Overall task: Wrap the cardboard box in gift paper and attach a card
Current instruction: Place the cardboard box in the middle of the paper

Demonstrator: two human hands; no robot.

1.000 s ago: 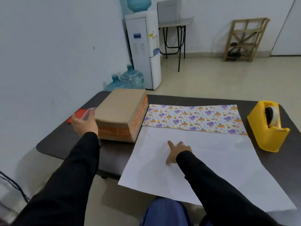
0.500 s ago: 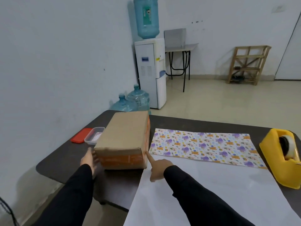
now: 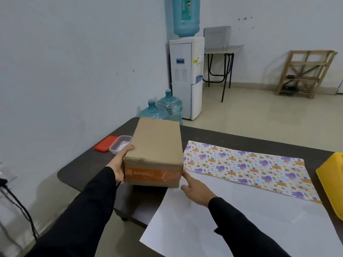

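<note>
Left hand [image 3: 120,164] has slid up from the near-left corner of the cardboard box [image 3: 157,143] and now lies flat along its left side, fingers straight. Right hand [image 3: 196,189] is still loose, forefinger touching the box's near-right corner. Box sits on the table [image 3: 81,171], just left of the gift paper [image 3: 245,167]. Clear container [image 3: 119,145] lies left of the box.
</note>
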